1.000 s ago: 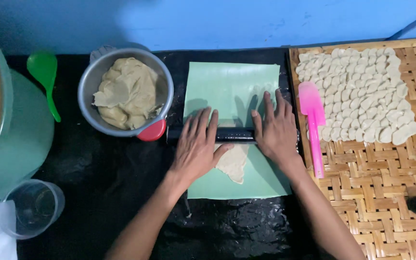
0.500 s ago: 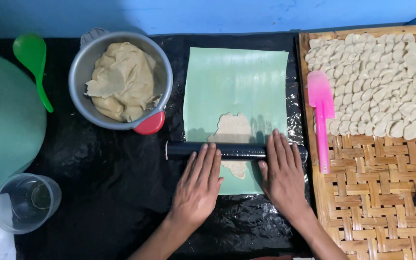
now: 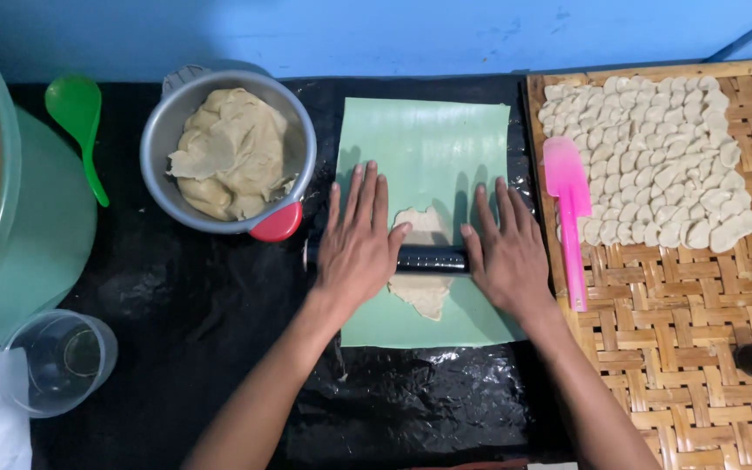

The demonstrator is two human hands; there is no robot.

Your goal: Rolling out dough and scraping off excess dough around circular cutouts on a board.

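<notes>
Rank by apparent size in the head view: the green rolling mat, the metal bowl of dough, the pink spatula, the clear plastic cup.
1. Green rectangular rolling mat
2. Round metal bowl of dough
3 and 4. Pink plastic spatula and clear plastic cup: one long and thin, one round, too close to rank.

The light is even and fairly bright, coming from above and slightly toward the near side: finger shadows fall away onto the green mat (image 3: 433, 148). The black plastic sheet (image 3: 419, 400) glints with small wrinkled highlights. Focus is sharp throughout, with mild bending at the left edge.
</notes>
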